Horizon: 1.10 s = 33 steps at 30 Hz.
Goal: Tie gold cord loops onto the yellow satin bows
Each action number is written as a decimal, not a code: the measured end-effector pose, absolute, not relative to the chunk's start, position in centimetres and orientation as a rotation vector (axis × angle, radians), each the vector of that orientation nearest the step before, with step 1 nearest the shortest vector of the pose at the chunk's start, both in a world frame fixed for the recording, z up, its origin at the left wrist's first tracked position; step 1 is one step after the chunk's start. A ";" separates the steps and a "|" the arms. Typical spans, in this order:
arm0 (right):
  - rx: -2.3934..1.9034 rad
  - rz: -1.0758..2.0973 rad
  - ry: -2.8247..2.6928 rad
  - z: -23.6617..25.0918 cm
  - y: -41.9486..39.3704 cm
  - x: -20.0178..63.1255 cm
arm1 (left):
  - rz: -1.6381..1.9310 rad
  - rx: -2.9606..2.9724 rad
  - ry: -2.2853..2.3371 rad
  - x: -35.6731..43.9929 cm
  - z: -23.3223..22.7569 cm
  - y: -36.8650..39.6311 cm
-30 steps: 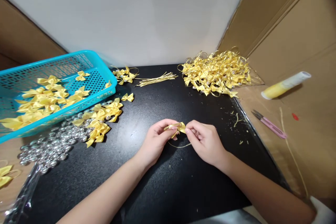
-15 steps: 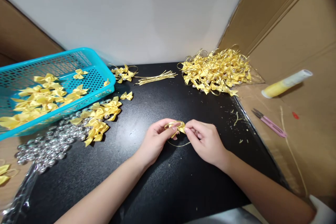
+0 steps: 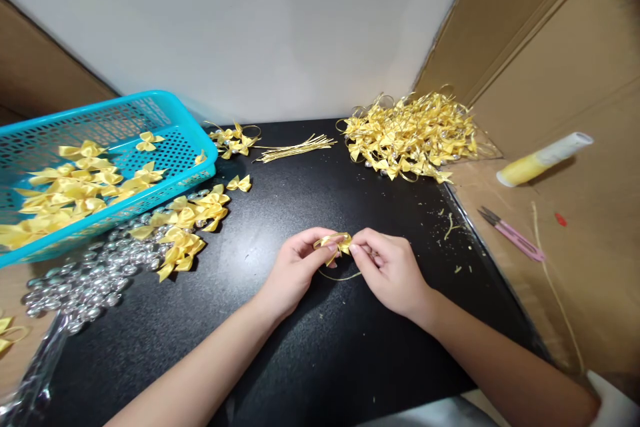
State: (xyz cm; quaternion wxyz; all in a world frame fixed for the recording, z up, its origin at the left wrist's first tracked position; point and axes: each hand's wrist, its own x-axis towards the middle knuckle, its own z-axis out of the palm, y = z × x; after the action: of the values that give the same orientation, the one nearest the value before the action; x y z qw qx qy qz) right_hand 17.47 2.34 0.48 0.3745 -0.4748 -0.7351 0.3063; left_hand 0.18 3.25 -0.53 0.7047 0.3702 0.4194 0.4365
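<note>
Mid-frame, the left hand (image 3: 295,265) and right hand (image 3: 387,267) meet, both pinched on one bow (image 3: 339,243), seemingly tying gold cord (image 3: 340,275) on. Next move probably needs a steady tightening pull.

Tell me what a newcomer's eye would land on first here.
Most striking is the big heap of yellow bows at the back right of the black table. Next comes the turquoise basket at the left, tilted, with more bows in it. At the middle, the left hand and right hand pinch one small yellow bow between them.
</note>
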 end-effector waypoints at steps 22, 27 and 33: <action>-1.232 0.892 -1.791 0.2 2.1 17.0 | 0.955 0.875 0.993 0.3 -0.5 3.2; -1.238 0.978 -1.730 -0.2 2.0 16.9 | 0.947 0.865 0.974 0.3 -0.4 3.3; -1.214 1.067 -1.665 -0.2 2.1 16.5 | 0.920 0.785 0.939 0.4 -0.6 3.3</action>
State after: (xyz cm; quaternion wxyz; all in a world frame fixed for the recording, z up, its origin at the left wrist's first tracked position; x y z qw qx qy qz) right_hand 16.51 2.11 -0.23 0.3991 -0.4798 -0.6579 0.4215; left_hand 0.36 3.31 -0.64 0.7210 0.3551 0.4251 0.4163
